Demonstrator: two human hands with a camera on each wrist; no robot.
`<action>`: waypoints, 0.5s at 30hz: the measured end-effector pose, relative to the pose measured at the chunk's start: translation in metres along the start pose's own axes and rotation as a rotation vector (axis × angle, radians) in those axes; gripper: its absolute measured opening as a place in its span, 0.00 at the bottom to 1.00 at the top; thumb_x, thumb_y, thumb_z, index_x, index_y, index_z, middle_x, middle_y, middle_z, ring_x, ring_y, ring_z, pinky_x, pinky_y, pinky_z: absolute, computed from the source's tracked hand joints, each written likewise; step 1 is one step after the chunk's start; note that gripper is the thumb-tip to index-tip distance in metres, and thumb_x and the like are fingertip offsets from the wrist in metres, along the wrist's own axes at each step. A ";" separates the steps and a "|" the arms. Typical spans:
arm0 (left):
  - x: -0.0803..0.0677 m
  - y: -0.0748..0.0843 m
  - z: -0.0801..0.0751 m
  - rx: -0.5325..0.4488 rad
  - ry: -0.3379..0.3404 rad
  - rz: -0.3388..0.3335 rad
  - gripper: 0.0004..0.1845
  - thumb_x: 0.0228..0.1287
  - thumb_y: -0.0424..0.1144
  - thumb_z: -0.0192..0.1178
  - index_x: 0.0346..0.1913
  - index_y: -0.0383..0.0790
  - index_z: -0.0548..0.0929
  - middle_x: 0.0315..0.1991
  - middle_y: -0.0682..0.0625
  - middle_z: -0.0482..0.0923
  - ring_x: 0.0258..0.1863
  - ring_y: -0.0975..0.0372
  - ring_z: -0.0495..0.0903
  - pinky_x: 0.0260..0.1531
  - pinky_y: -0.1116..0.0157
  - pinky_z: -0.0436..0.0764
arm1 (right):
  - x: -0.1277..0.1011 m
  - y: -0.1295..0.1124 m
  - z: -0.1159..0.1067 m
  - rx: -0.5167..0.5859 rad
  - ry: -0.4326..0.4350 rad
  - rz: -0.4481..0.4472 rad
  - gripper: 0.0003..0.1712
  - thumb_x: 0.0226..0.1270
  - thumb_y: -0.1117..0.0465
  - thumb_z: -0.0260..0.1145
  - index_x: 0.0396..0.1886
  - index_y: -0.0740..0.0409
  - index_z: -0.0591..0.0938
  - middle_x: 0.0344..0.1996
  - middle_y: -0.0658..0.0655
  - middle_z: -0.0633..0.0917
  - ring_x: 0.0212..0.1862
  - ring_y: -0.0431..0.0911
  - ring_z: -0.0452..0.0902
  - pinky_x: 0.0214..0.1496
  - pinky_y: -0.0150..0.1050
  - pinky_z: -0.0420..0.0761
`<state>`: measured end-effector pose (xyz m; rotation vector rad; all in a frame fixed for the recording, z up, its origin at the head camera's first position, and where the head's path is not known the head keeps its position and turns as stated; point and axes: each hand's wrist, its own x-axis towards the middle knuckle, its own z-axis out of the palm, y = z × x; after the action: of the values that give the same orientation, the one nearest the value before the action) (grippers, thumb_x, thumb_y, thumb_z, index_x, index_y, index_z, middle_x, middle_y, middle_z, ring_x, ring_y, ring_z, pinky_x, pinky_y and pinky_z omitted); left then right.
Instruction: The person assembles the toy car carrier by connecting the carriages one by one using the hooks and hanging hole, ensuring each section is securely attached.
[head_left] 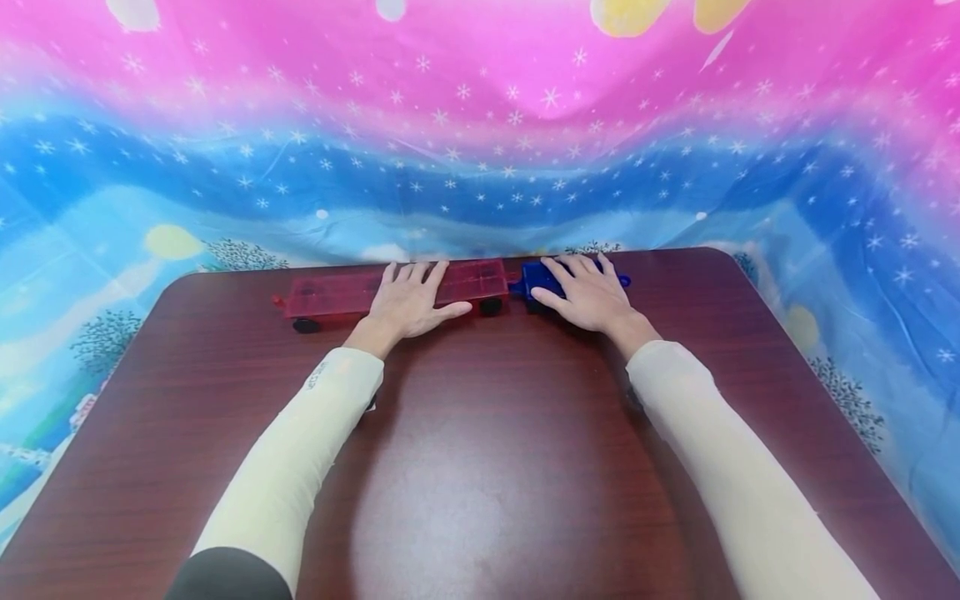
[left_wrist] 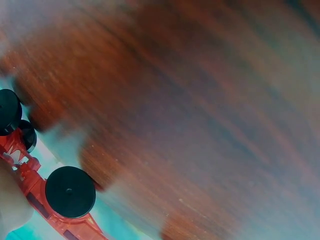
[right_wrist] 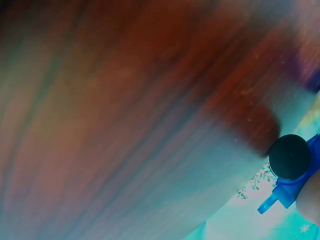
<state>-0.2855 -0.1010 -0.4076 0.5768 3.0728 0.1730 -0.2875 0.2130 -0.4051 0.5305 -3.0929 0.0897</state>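
Observation:
A long, see-through red toy trailer (head_left: 330,293) with black wheels stands near the table's far edge in the head view. On its middle rests my left hand (head_left: 408,302), fingers spread and thumb pointing right. Just right of the trailer is a short blue toy car (head_left: 534,273), partly hidden under my right hand (head_left: 591,293), whose fingers are spread over it. The two toys meet end to end; whether they are hooked together I cannot tell. The left wrist view catches a black wheel (left_wrist: 70,192) of the trailer, the right wrist view a black wheel (right_wrist: 290,157) of the blue car.
A dark reddish-brown wooden table (head_left: 480,467) with rounded far corners lies under both forearms. Close behind its far edge hangs a pink and blue cloth (head_left: 480,167) with snowflakes, which also runs along both sides.

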 end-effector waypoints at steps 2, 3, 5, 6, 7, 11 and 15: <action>0.000 0.000 0.000 0.004 -0.001 -0.001 0.54 0.48 0.83 0.29 0.74 0.53 0.48 0.73 0.45 0.52 0.72 0.47 0.51 0.69 0.42 0.42 | 0.000 0.000 -0.001 0.001 -0.001 -0.001 0.50 0.57 0.20 0.29 0.74 0.39 0.50 0.72 0.55 0.57 0.73 0.56 0.47 0.71 0.64 0.37; 0.000 0.000 0.000 0.007 0.000 -0.001 0.54 0.48 0.83 0.29 0.74 0.53 0.48 0.72 0.45 0.52 0.72 0.47 0.52 0.69 0.42 0.42 | 0.000 0.000 -0.001 0.001 -0.001 -0.001 0.50 0.57 0.20 0.29 0.74 0.39 0.50 0.72 0.55 0.57 0.73 0.56 0.47 0.71 0.64 0.37; 0.000 0.000 0.000 0.011 -0.001 -0.001 0.54 0.48 0.83 0.29 0.74 0.53 0.48 0.72 0.44 0.53 0.72 0.47 0.52 0.69 0.42 0.43 | 0.000 0.000 -0.002 0.004 -0.001 -0.002 0.49 0.58 0.20 0.29 0.74 0.39 0.50 0.72 0.55 0.57 0.74 0.56 0.47 0.71 0.64 0.37; 0.000 0.000 0.000 0.013 -0.001 -0.001 0.54 0.48 0.83 0.29 0.74 0.53 0.48 0.72 0.44 0.53 0.72 0.47 0.52 0.69 0.42 0.43 | -0.001 0.000 -0.002 0.006 -0.002 -0.002 0.49 0.58 0.20 0.29 0.74 0.39 0.50 0.72 0.55 0.57 0.74 0.56 0.47 0.71 0.64 0.36; 0.000 0.000 0.000 0.013 -0.001 -0.001 0.54 0.48 0.83 0.29 0.74 0.53 0.48 0.72 0.44 0.53 0.72 0.47 0.52 0.69 0.42 0.43 | -0.001 0.000 -0.002 0.006 -0.001 -0.003 0.49 0.58 0.20 0.29 0.74 0.39 0.50 0.72 0.55 0.57 0.74 0.56 0.47 0.71 0.64 0.36; 0.000 0.000 0.000 0.007 -0.009 -0.001 0.55 0.48 0.83 0.29 0.74 0.53 0.47 0.73 0.44 0.52 0.72 0.47 0.51 0.69 0.42 0.42 | -0.001 0.001 -0.002 0.007 -0.009 -0.004 0.49 0.58 0.21 0.29 0.74 0.39 0.49 0.72 0.56 0.56 0.74 0.57 0.47 0.71 0.64 0.36; -0.001 0.000 0.000 0.007 -0.015 -0.004 0.54 0.48 0.83 0.30 0.74 0.53 0.47 0.73 0.44 0.52 0.72 0.47 0.51 0.69 0.42 0.41 | -0.001 0.002 -0.001 0.003 -0.008 -0.004 0.48 0.58 0.20 0.29 0.74 0.38 0.49 0.72 0.55 0.56 0.74 0.57 0.47 0.70 0.64 0.37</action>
<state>-0.2851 -0.1017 -0.4073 0.5699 3.0614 0.1570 -0.2869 0.2156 -0.4043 0.5391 -3.0997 0.0931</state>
